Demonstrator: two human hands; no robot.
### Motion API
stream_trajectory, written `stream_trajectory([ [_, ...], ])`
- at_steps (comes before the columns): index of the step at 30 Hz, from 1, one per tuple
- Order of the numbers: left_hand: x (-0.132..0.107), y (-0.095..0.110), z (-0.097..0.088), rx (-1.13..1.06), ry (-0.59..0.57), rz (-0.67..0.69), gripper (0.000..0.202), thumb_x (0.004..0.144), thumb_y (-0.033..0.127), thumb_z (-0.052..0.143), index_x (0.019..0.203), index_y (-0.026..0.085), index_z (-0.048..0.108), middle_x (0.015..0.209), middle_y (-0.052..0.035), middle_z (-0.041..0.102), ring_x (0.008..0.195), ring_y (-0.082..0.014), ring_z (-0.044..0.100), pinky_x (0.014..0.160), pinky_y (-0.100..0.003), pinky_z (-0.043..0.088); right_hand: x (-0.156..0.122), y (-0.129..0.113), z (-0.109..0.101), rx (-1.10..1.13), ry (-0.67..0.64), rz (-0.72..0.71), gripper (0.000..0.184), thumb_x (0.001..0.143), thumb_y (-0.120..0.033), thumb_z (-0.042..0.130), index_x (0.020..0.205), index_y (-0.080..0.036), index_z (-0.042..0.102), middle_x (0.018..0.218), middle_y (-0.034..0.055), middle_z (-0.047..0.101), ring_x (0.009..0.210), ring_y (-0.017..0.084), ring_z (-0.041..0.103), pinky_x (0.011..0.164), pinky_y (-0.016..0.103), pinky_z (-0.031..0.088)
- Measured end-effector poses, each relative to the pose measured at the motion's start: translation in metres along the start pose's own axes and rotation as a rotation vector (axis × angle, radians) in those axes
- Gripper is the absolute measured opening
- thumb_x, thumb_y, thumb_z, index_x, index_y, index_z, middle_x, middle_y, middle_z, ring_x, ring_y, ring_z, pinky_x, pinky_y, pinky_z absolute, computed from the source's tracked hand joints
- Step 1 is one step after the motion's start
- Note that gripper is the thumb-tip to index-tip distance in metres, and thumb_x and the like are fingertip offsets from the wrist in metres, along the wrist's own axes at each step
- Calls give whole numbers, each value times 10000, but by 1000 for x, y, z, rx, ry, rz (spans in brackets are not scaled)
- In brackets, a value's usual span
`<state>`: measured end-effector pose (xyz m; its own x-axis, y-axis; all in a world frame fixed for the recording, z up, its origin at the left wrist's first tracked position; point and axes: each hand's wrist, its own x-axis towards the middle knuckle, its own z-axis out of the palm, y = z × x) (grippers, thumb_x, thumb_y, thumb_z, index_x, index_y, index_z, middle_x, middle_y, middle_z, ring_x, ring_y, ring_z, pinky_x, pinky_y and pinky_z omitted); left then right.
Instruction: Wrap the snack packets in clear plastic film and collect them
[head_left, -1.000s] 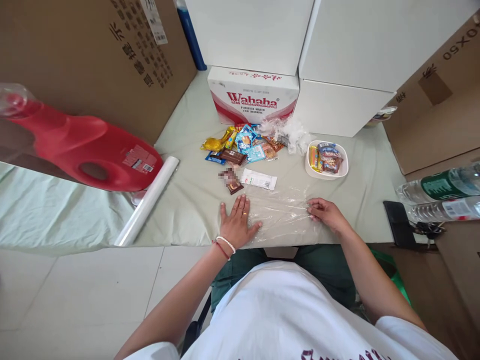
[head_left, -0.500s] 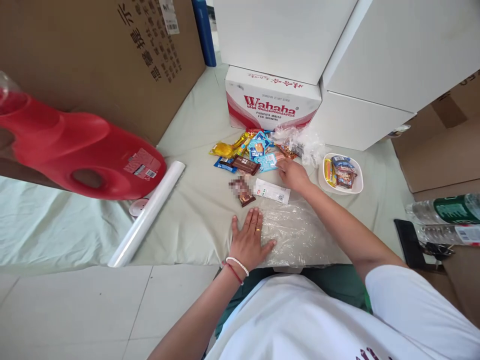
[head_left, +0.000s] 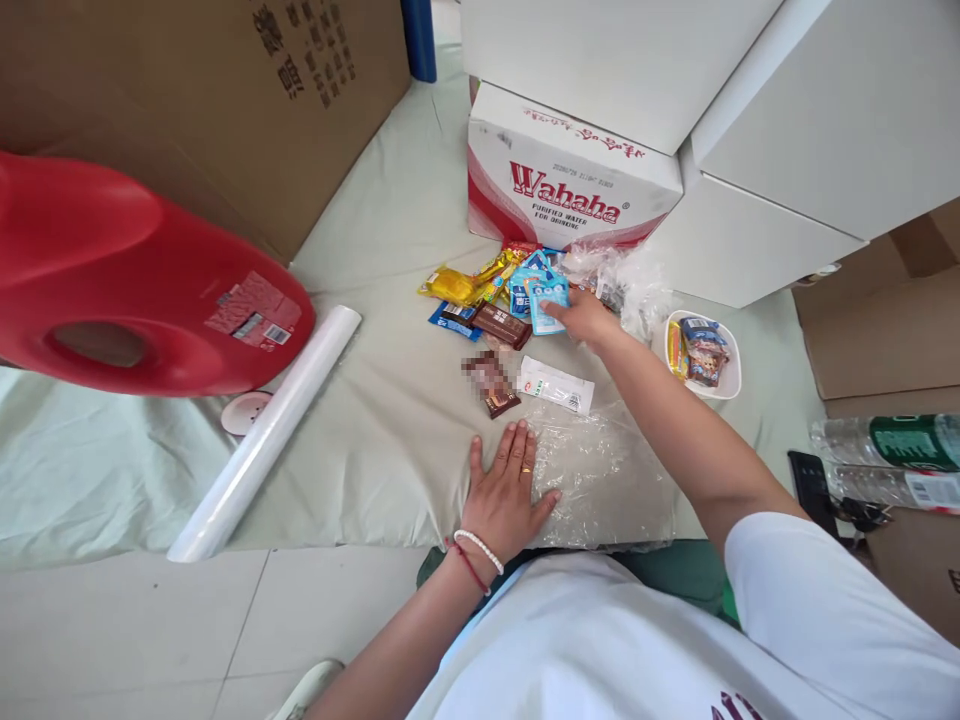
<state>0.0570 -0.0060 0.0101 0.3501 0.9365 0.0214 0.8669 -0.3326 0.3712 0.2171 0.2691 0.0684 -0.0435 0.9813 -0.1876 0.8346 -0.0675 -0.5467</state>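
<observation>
My left hand (head_left: 510,490) lies flat with fingers spread on the left edge of a sheet of clear plastic wrap (head_left: 607,475) spread on the pale green cloth. My right hand (head_left: 581,318) reaches forward into the pile of snack packets (head_left: 495,295); its fingers pinch a light blue packet (head_left: 545,300). A brown chocolate bar (head_left: 501,325) and a white sachet (head_left: 559,385) lie just beside it. A small dark packet (head_left: 495,385) lies ahead of my left hand.
A white bowl (head_left: 731,375) with several snacks sits at the right. Crumpled plastic (head_left: 626,280) lies before the Wahaha box (head_left: 570,185). A roll of wrap (head_left: 266,435) and a red jug (head_left: 127,285) are at the left. Water bottles (head_left: 892,460) and cardboard boxes stand around.
My right hand left the wrap's right edge, reached forward into the snack pile and closed on the light blue packet. My left hand stayed flat on the wrap.
</observation>
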Motion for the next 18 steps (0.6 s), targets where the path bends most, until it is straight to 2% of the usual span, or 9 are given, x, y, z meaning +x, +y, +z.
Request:
stream_trajectory([
  [2, 0, 0, 0, 12, 7, 1, 822, 1009, 642, 402, 1641, 124, 313, 1706, -153, 291, 1605, -345, 250, 1304, -659, 62, 10, -7, 17, -10, 51, 53, 302, 974, -434, 604, 1033, -160, 715, 1111, 152, 739, 1131, 317, 657, 1004, 458, 505],
  [5, 0, 1, -1, 15, 18, 3, 820, 1001, 645, 423, 1637, 135, 329, 1698, -149, 320, 1601, -347, 262, 1303, -659, 95, 19, -19, 38, -103, 124, 96, 337, 942, -412, 645, 1137, -138, 675, 1242, 207, 691, 1240, 372, 601, 1075, 522, 453],
  [8, 1, 2, -2, 8, 24, -6, 802, 1003, 653, 415, 1624, 147, 369, 1691, -144, 334, 1599, -336, 272, 1311, -641, 86, 18, -21, 46, -30, 173, 102, 459, 900, -360, 686, 1296, -151, 585, 1235, 168, 701, 1178, 340, 642, 1054, 500, 479],
  [12, 0, 1, -2, 7, 21, -7, 776, 1015, 647, 392, 1612, 150, 398, 1693, -141, 325, 1601, -324, 269, 1318, -625, 44, 9, -6, 36, 19, 239, 79, 653, 824, -331, 755, 1403, -155, 509, 1236, 148, 712, 1136, 320, 675, 1031, 467, 505],
  [18, 0, 0, -1, -8, 1, -8, 777, 1018, 641, 387, 1617, 146, 384, 1702, -134, 306, 1608, -321, 252, 1320, -632, 26, -6, 17, 4, -159, 120, 42, 471, 849, -320, 705, 1279, -135, 658, 1211, 146, 731, 1124, 321, 678, 1008, 444, 507],
])
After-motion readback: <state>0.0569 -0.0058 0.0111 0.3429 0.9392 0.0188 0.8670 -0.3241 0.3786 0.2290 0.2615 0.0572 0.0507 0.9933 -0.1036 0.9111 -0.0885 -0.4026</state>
